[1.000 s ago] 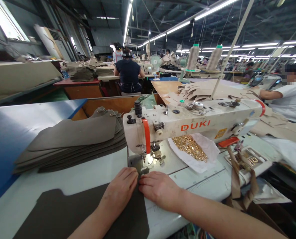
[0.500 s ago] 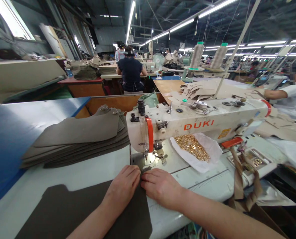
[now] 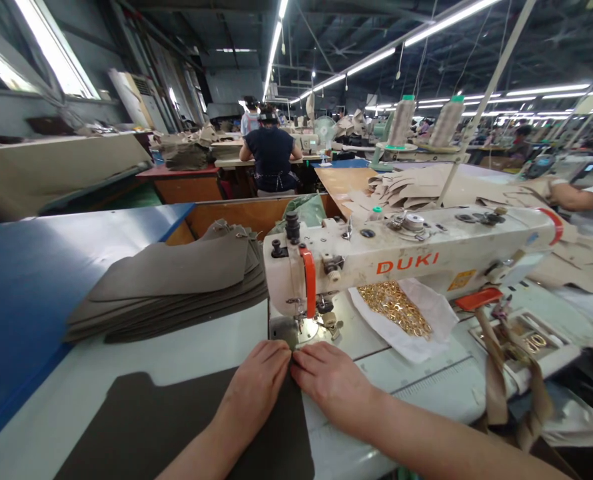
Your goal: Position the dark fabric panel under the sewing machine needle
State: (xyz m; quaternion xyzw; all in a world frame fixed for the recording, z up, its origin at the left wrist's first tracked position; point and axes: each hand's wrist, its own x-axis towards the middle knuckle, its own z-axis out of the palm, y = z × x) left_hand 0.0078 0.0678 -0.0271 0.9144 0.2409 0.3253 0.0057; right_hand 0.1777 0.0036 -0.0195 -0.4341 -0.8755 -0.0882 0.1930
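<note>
Left hand and right hand lie flat, pressing the dark panel, clasping nothing, before the sewing machine; stacked panels left, gold rings right.

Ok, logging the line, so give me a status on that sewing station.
Left hand and right hand flat on dark brown leather panel. Panel edge at white sewing machine's needle. Nothing in the way.

Needle and presser foot behind the fingers, dark panel cut off below.
</note>
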